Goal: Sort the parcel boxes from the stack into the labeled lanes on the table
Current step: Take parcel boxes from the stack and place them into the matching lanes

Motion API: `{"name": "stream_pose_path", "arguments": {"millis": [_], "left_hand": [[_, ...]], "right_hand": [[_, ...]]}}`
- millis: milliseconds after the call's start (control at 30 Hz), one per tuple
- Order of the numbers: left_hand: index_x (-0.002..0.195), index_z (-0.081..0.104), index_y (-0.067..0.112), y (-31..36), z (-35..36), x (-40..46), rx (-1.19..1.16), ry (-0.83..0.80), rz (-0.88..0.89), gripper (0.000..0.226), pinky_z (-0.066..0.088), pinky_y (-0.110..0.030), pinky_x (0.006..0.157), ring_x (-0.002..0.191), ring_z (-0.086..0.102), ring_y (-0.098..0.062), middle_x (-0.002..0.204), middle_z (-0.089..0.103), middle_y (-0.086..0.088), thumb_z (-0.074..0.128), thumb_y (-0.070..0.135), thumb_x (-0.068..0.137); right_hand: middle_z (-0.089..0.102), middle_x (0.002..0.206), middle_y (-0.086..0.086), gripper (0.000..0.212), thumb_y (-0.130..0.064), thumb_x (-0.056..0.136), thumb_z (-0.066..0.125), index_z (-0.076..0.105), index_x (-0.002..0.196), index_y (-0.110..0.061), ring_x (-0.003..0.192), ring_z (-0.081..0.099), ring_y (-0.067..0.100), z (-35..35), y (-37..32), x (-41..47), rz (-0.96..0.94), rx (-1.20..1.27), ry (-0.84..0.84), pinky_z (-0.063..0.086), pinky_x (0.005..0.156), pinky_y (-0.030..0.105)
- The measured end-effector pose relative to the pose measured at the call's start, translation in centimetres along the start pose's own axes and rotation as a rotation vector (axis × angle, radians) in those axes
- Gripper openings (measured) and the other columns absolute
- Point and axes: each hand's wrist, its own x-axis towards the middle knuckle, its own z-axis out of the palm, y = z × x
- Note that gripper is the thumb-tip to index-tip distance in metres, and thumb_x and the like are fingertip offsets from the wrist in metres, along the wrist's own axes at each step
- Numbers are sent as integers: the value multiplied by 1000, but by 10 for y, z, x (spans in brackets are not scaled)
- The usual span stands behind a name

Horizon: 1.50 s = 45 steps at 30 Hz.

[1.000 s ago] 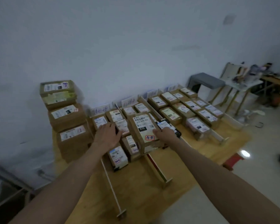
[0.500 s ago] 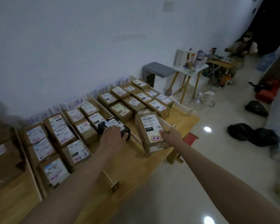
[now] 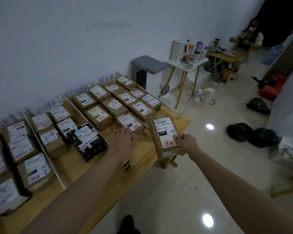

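- The right hand (image 3: 186, 142) grasps the brown cardboard parcel box with a "070" label (image 3: 166, 135), carried from the middle lanes to the far-right edge of the wooden surface (image 3: 71, 166)
- The left hand (image 3: 123, 141) has let go of the black box (image 3: 88, 141), fingers released
- I think the placing in the right lane comes next

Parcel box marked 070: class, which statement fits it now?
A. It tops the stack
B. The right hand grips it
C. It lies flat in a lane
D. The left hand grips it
B: the right hand grips the parcel box marked 070 at the table's end.
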Motion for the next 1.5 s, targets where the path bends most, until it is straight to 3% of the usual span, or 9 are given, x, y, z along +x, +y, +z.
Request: {"name": "stream_pose_path", "arguments": {"millis": [233,367,600,733,867,1100,1333,1433,1500], "left_hand": [[131,52,10,35,28,80,-14,3,19,51,37,-39,107,120,51,-26,131,54,-10,36,49,101],[130,53,9,49,50,136,-56,-24,-26,53,33,-41,112,123,50,-28,132,55,-11,35,49,101],[135,48,7,59,77,211,-75,-81,-117,55,30,-40,115,128,47,-28,138,50,-12,31,48,102],[137,46,9,61,89,227,-85,-112,-170,55,31,-39,114,128,46,-28,139,49,-10,31,49,102],[139,45,12,62,98,241,-108,-131,-228,53,33,-39,112,127,46,-28,138,49,-9,32,48,102],[140,44,11,87,112,267,-131,-152,-384,53,36,-37,109,125,47,-26,138,50,-8,34,46,102],[142,43,15,120,116,298,-56,-176,-462,51,32,-36,111,129,45,-23,143,47,-4,34,46,102],[145,40,17,126,122,305,-33,-219,-494,53,27,-39,115,132,43,-23,146,44,-4,33,48,102],[147,37,18,127,125,307,-23,-248,-509,54,25,-41,117,134,41,-23,147,42,-3,32,48,102]], "right_hand": [[63,81,1,40,-44,99,51,63,98,-6,73,63,16,-28,6,82,7,-34,0,58,73,33],[68,95,7,45,-47,97,51,65,104,-5,88,68,23,-39,3,145,24,-102,-14,59,84,42],[66,96,7,47,-49,97,49,65,102,-5,88,66,24,-48,-9,240,2,-277,-96,57,81,40],[64,91,6,37,-41,100,49,61,94,-6,75,62,17,-45,-19,274,-46,-309,-158,52,64,28],[68,87,9,32,-35,102,47,58,86,-9,83,68,23,-40,-27,302,-135,-354,-220,57,76,34],[60,75,-1,38,-40,99,52,63,103,-4,62,57,8,-45,-21,368,-132,-363,-328,43,51,20],[60,88,4,44,-43,101,44,62,104,-3,76,57,18,-59,-21,410,-214,-424,-424,44,63,28],[65,87,7,47,-45,100,45,62,95,-2,71,61,17,-60,-22,423,-244,-422,-461,51,59,29],[65,85,6,46,-46,100,45,61,89,-4,62,57,11,-58,-26,429,-278,-457,-479,43,49,23]]}}
